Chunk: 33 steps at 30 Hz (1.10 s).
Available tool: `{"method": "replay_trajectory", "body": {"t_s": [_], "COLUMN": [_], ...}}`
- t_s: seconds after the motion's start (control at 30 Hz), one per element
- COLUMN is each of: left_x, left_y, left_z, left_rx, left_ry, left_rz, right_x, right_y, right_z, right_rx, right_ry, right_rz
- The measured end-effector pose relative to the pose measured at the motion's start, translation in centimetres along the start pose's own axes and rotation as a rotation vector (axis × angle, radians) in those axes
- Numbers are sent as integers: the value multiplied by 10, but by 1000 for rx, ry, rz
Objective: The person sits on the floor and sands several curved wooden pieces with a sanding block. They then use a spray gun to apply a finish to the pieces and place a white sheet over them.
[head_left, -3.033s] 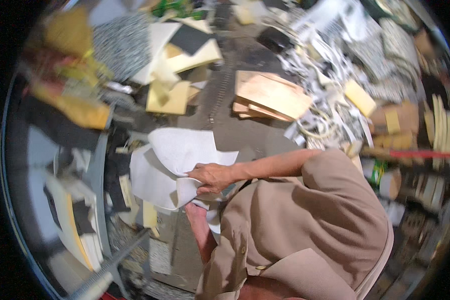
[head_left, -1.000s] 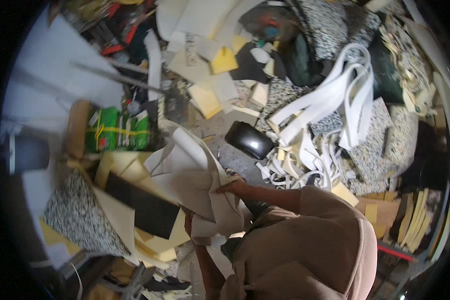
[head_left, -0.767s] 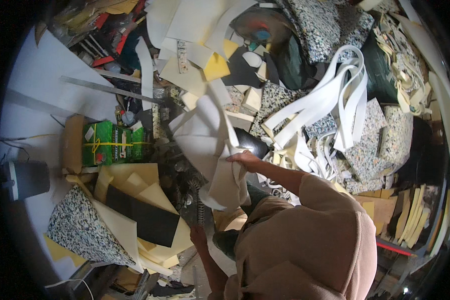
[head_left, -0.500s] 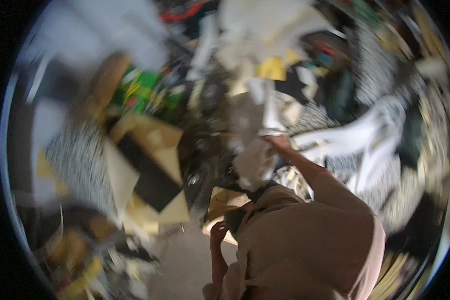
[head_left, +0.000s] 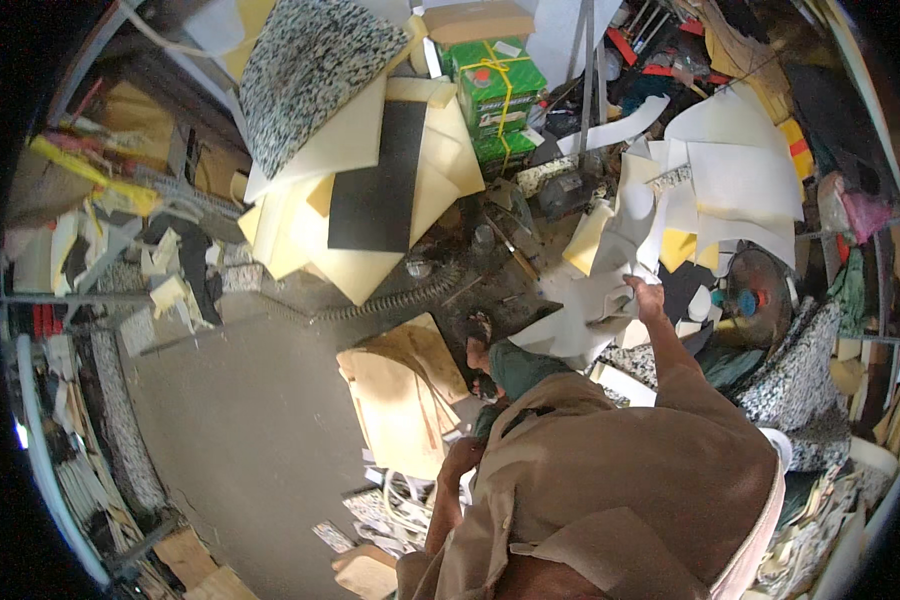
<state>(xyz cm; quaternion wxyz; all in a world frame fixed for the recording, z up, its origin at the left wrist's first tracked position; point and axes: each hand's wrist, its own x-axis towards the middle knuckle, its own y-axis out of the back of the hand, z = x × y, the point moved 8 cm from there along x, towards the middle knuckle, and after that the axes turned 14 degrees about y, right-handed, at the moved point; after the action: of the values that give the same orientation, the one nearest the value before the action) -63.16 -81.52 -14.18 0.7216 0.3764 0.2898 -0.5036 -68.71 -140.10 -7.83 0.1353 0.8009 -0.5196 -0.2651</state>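
My right hand is closed on the edge of a thin whitish-grey sheet, which looks like foam and hangs creased beside my leg. More white sheets and a few yellow foam pieces are heaped just beyond this hand. My left hand is low beside my green-trousered knee, close to a stack of tan sheets on the floor. Its fingers are too indistinct to show whether they hold anything.
Green boxes tied with yellow strap stand at the back. Left of them lie cream sheets, a black sheet and a speckled foam slab. A ribbed hose crosses the floor. A round fan stands at right.
My view has turned leftward, so the green boxes and sheets sit further right, and the blur has gone. The right hand still grips a pale sheet; the left stays low by my leg.
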Motion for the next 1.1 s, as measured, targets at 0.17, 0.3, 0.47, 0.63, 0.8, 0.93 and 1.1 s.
{"method": "replay_trajectory", "body": {"t_s": [0.17,0.3,0.47,0.63,0.8,0.93,1.1], "left_x": [-28,-45,-49,-27,6,-3,-8], "left_y": [-31,-36,-41,-52,-73,-73,-81], "left_z": [19,34,37,42,48,79,116], "left_rx": [75,-101,-277,-289,-396,-731,-622], "left_ry": [-17,-26,158,130,224,270,240], "left_rz": [126,154,141,220,125,-35,-17], "right_x": [22,28,40,71,135,213,272], "right_y": [15,29,41,56,53,44,14], "right_z": [-21,-53,-69,-77,-71,-40,-23], "right_rx": [-338,-331,-411,-813,-1001,-1115,-1070], "right_ry": [84,302,339,227,136,291,600], "right_rz": [-49,45,0,18,-27,-136,-463]}}
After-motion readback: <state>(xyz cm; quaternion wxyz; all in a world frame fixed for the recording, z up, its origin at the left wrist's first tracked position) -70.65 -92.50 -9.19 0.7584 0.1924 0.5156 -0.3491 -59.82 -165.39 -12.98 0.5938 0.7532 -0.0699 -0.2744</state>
